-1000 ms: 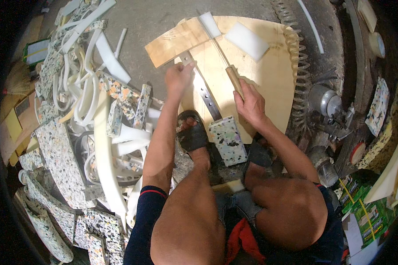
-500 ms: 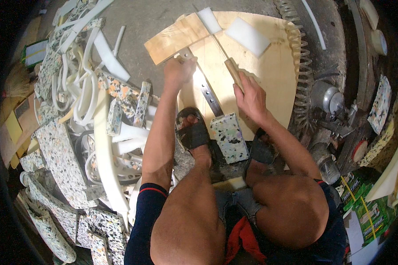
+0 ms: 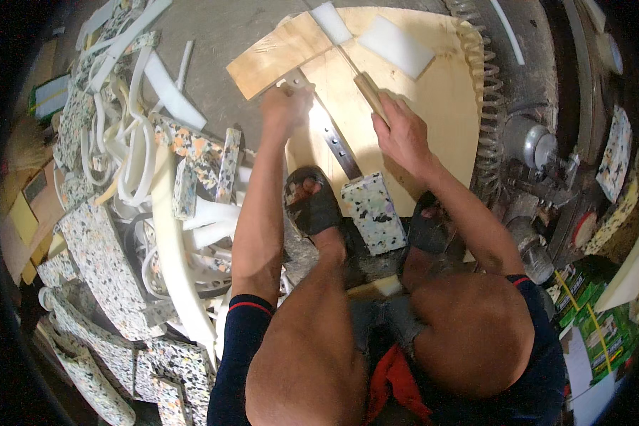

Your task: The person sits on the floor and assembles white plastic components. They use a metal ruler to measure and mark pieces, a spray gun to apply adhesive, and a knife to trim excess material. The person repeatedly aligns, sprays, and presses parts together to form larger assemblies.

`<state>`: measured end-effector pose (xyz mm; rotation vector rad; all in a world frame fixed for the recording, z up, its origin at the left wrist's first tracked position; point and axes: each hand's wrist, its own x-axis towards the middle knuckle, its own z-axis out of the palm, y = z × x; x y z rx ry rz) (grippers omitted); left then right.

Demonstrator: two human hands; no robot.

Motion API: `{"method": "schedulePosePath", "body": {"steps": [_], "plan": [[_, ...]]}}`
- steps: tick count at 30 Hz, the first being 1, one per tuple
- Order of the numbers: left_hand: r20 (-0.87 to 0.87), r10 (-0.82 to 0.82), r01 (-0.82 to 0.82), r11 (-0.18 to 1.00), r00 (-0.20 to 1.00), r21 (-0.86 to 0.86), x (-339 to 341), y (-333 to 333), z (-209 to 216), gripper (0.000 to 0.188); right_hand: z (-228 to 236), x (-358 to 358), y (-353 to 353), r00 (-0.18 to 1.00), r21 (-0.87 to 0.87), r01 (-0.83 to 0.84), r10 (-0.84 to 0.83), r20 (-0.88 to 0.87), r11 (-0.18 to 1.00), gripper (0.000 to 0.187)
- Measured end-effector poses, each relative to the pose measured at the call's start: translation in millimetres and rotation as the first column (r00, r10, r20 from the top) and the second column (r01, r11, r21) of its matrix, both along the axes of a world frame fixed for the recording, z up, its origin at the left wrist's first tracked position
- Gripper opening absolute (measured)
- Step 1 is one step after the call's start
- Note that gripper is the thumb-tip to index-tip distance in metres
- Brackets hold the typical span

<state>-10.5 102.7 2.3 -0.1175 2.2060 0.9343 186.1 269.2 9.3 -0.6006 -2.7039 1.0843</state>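
My right hand (image 3: pixel 403 131) is closed round the wooden handle of a long thin knife (image 3: pixel 369 96). Its blade runs up and to the left along the right end of a light wooden board (image 3: pixel 280 55). A small white foam piece (image 3: pixel 331 23) lies by the blade, past that end. My left hand (image 3: pixel 284 106) is closed on a metal bar with holes (image 3: pixel 337 142), just below the board. The bar's near end meets a speckled foam block (image 3: pixel 374 213) between my feet. Beneath it all is a rounded plywood sheet (image 3: pixel 433 113).
Another white foam piece (image 3: pixel 396 46) lies on the plywood. Foam strips and offcuts (image 3: pixel 131 149) heap up on the left, with speckled foam slabs (image 3: pixel 110 263) nearer me. A coiled hose (image 3: pixel 488 106) borders the plywood's right side, beside metal machinery (image 3: pixel 536 149).
The knife and my right hand have slid a little away from me along the board's end. My left hand keeps its hold. The whole view has shifted slightly.
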Motion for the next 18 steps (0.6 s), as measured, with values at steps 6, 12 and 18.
{"method": "schedulePosePath", "body": {"steps": [6,12,18], "plan": [[-0.002,0.029,-0.029,1.000,1.000,0.010,1,3,5,0.036,3,8,-3,0.995,-0.043,0.001,0.003,0.098,0.999,0.047],[0.003,0.035,-0.035,0.998,0.999,0.049,1,-1,-2,0.036,5,5,-5,0.999,-0.031,0.012,-0.010,0.050,0.999,0.044],[-0.027,0.018,-0.017,1.000,0.999,0.018,0,-3,-6,0.036,-4,-9,-7,0.994,0.002,0.015,-0.015,0.105,1.000,0.045]]}}
